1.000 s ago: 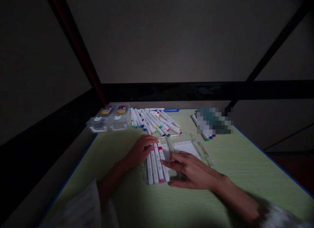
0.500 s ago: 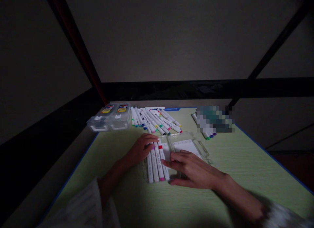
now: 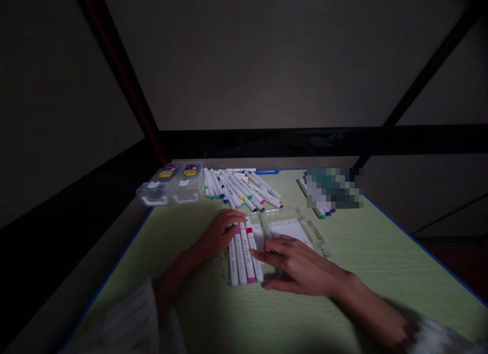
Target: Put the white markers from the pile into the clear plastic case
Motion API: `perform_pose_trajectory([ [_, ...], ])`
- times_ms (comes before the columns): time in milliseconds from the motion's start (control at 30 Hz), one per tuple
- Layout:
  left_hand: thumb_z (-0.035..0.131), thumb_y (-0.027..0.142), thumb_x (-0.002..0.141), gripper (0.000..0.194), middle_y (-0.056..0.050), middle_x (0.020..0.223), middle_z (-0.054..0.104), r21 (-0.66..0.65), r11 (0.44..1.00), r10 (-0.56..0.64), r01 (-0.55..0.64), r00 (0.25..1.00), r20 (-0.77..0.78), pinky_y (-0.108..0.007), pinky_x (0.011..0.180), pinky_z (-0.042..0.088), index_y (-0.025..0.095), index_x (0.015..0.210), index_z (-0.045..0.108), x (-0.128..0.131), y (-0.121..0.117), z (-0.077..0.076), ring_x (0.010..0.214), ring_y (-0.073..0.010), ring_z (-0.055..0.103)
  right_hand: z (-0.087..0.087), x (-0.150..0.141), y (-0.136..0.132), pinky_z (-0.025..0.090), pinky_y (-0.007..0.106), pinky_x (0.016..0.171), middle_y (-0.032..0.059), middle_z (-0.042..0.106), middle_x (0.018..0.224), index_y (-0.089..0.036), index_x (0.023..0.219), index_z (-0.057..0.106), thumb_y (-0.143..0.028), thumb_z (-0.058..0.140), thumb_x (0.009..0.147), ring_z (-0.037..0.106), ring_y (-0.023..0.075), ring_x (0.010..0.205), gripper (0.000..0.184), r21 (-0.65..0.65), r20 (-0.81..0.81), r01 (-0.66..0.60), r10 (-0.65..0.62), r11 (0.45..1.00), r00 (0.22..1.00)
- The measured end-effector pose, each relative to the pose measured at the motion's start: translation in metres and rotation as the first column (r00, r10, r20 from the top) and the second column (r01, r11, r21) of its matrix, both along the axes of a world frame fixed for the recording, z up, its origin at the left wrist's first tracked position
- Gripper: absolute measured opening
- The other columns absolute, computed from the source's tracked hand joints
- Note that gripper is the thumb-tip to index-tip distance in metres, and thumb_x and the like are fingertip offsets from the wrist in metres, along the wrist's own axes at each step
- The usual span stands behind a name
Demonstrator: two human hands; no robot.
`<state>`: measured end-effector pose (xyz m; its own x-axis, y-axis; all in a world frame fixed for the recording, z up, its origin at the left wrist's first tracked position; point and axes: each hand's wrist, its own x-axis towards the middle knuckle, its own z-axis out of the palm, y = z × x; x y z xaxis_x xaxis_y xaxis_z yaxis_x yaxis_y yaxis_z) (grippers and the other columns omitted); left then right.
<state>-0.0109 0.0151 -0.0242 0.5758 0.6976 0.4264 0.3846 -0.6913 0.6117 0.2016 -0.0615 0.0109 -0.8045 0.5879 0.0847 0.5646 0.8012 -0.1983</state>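
Note:
A clear plastic case (image 3: 305, 227) lies open on the green table (image 3: 366, 252). Its left half holds a row of white markers (image 3: 242, 255) with pink, red and purple caps. My left hand (image 3: 218, 233) rests at the top left of that row, fingers curled over the marker ends. My right hand (image 3: 299, 265) lies flat over the case's middle, fingers stretched out and touching the rightmost marker. Neither hand lifts anything.
Several loose markers (image 3: 244, 189) lie in a pile at the back of the table. Two shut clear cases (image 3: 171, 189) stand at the back left edge. More markers (image 3: 324, 210) stick out from under a blurred patch at the back right. The room is dim.
Both hands stay on the case and the row of markers. Only the view shifts slightly.

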Motion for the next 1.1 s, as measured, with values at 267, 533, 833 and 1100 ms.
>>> perform_pose_trajectory([
  [267, 0.045, 0.009, 0.074, 0.025, -0.009, 0.098, 0.064, -0.018, 1.000, -0.002, 0.002, 1.000, 0.006, -0.038, 0.092, 0.038, 0.014, 0.092, 0.062, -0.0009, 0.0014, -0.0008, 0.097, -0.0179, 0.054, -0.0024, -0.0001, 0.0007, 0.043, 0.037, 0.073, 0.0079, 0.054, 0.088, -0.012, 0.123, 0.045, -0.048, 0.042, 0.082, 0.051, 0.0195, 0.081, 0.054, 0.007, -0.016, -0.013, 0.013, 1.000, 1.000],
  [533, 0.042, 0.011, 0.077, 0.024, -0.007, 0.094, 0.062, -0.001, 0.991, 0.133, -0.133, 0.991, -0.026, -0.035, 0.086, 0.042, 0.015, 0.090, 0.062, -0.0016, -0.0013, 0.0030, 0.092, -0.0172, 0.054, -0.0009, 0.0001, -0.0006, 0.042, 0.036, 0.075, 0.0079, 0.055, 0.089, -0.013, 0.123, 0.045, -0.048, 0.042, 0.082, 0.051, 0.0197, 0.081, 0.054, -0.003, -0.017, 0.001, -0.001, 1.000, 1.000],
  [833, 0.040, 0.009, 0.076, 0.023, -0.005, 0.077, 0.063, -0.008, 0.938, 0.347, -0.347, 0.938, -0.015, -0.030, 0.072, 0.044, 0.014, 0.083, 0.062, -0.0044, 0.0007, 0.0030, 0.075, -0.0157, 0.057, -0.0006, -0.0008, 0.0001, 0.042, 0.035, 0.076, 0.0080, 0.056, 0.088, -0.013, 0.124, 0.044, -0.047, 0.042, 0.082, 0.052, 0.0198, 0.081, 0.054, 0.004, -0.006, 0.005, -0.005, 1.000, 1.000],
  [1100, 0.041, 0.011, 0.077, 0.023, -0.005, 0.077, 0.063, -0.010, 0.949, 0.316, -0.316, 0.948, -0.019, -0.030, 0.072, 0.044, 0.014, 0.083, 0.063, -0.0057, 0.0032, 0.0010, 0.075, -0.0153, 0.057, -0.0043, -0.0003, 0.0011, 0.042, 0.036, 0.074, 0.0078, 0.056, 0.087, -0.014, 0.123, 0.046, -0.047, 0.043, 0.081, 0.052, 0.0191, 0.079, 0.053, 0.009, -0.027, 0.001, 0.000, 1.000, 1.000],
])
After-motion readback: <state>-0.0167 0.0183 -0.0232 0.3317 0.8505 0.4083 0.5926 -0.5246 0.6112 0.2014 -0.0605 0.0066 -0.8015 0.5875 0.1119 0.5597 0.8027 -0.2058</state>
